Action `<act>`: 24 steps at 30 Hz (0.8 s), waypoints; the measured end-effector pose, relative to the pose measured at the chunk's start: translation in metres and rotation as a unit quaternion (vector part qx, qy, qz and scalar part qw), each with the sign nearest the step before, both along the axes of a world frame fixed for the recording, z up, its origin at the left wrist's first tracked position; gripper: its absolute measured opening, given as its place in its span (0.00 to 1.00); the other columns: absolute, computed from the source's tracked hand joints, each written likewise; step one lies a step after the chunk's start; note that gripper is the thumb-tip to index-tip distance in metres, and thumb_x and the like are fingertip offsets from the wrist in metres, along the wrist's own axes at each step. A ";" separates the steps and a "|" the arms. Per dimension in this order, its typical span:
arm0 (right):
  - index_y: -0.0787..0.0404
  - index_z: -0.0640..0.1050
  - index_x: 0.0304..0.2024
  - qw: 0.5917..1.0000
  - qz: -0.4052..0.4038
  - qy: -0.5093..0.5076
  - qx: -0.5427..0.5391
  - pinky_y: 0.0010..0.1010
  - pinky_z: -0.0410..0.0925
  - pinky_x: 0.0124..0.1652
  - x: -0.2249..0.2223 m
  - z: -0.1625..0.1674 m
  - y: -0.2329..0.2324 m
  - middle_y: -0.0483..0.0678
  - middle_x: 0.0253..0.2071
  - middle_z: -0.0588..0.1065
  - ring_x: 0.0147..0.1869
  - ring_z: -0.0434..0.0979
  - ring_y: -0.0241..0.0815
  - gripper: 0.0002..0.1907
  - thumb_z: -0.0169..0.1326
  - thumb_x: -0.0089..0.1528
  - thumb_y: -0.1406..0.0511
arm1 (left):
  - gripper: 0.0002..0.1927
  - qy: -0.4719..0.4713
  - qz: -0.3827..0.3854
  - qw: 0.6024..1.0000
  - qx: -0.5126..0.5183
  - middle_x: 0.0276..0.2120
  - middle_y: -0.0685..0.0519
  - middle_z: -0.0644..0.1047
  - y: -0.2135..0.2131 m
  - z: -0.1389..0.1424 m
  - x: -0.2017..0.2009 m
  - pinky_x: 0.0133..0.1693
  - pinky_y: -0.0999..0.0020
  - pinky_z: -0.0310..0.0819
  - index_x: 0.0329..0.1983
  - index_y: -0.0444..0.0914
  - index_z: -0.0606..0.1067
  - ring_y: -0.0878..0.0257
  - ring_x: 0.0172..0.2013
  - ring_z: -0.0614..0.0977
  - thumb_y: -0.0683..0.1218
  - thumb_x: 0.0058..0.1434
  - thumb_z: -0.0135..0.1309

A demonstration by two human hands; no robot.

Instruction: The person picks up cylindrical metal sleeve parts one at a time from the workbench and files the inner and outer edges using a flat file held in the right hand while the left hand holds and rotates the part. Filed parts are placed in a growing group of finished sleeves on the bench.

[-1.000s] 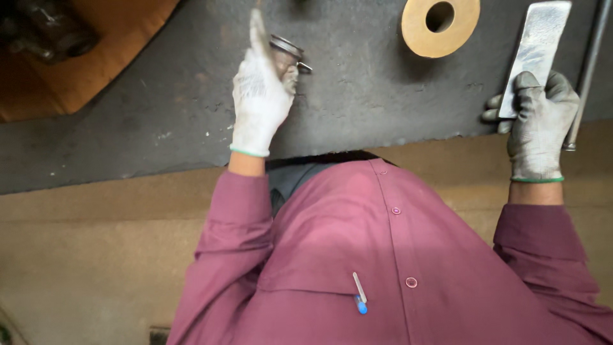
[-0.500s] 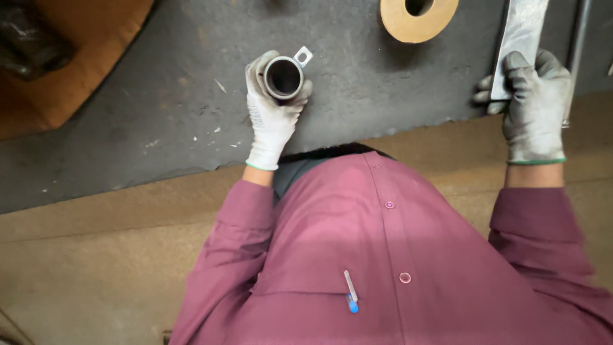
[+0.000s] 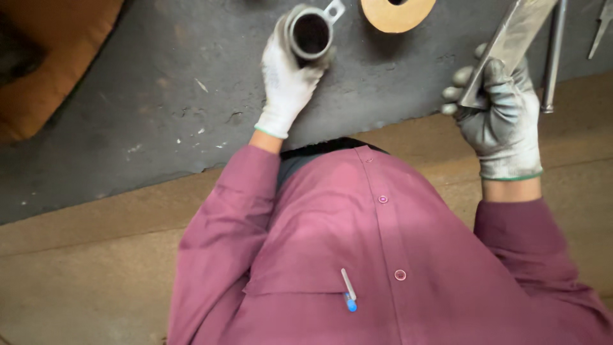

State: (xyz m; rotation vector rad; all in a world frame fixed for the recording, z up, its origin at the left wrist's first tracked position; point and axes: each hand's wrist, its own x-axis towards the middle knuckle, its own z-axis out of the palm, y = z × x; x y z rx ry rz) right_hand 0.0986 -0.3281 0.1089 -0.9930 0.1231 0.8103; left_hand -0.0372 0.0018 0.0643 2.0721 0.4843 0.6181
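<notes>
Head view: I see the left hand point(image 3: 287, 83) clamped around a short metal tube point(image 3: 311, 33), open end up, over the dark bench point(image 3: 159, 96). The right hand point(image 3: 501, 121) grips a flat metal strip point(image 3: 517, 35), tilted, near a cardboard ring point(image 3: 396, 16). Holding step, I'd judge: both parts are lifted and well apart, so any next move calls for firm grips.
</notes>
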 end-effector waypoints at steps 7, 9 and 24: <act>0.65 0.69 0.57 0.978 0.046 -0.147 -0.141 0.34 0.76 0.31 -0.020 0.056 0.036 0.61 0.40 0.79 0.38 0.83 0.51 0.09 0.53 0.77 0.69 | 0.34 -0.037 -0.099 0.980 -0.170 0.52 0.46 0.80 -0.011 -0.003 0.027 0.59 0.62 0.78 0.63 0.34 0.68 0.52 0.54 0.84 0.37 0.53 0.68; 0.66 0.69 0.59 0.967 0.068 -0.168 -0.180 0.32 0.76 0.33 -0.024 0.063 0.045 0.59 0.40 0.79 0.39 0.83 0.49 0.11 0.53 0.76 0.68 | 0.33 -0.019 -0.118 0.989 -0.090 0.51 0.45 0.80 -0.012 -0.001 0.028 0.58 0.61 0.77 0.61 0.34 0.70 0.50 0.54 0.84 0.41 0.56 0.74; 0.64 0.65 0.65 0.619 0.112 -0.685 -0.368 0.38 0.73 0.42 -0.039 0.069 0.084 0.59 0.51 0.77 0.47 0.80 0.59 0.19 0.52 0.74 0.75 | 0.32 -0.027 -0.088 0.991 0.095 0.45 0.43 0.78 -0.027 -0.025 0.041 0.53 0.52 0.72 0.54 0.35 0.70 0.42 0.48 0.79 0.51 0.56 0.77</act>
